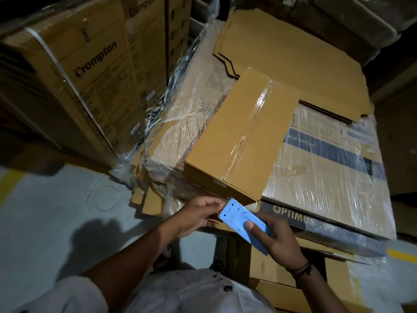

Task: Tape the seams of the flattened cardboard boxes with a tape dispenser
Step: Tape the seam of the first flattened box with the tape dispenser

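A blue tape dispenser [244, 223] is held by 2 hands, near the box's front edge. R hand [276, 239] is wrapped round its body; L hand [198, 214] fingers are pinched at its toothed end. The cardboard box [243, 134], w/ clear tape on its seam, is laid on wrapped boxes [327, 168].

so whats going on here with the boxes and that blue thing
A person stands over a stack of cardboard, holding a blue tape dispenser in both hands. The right hand has its grip on the body, thumb on top, while the left hand pinches at the toothed end. The plain brown box in front already has clear tape along its centre seam. The dispenser is off the box.
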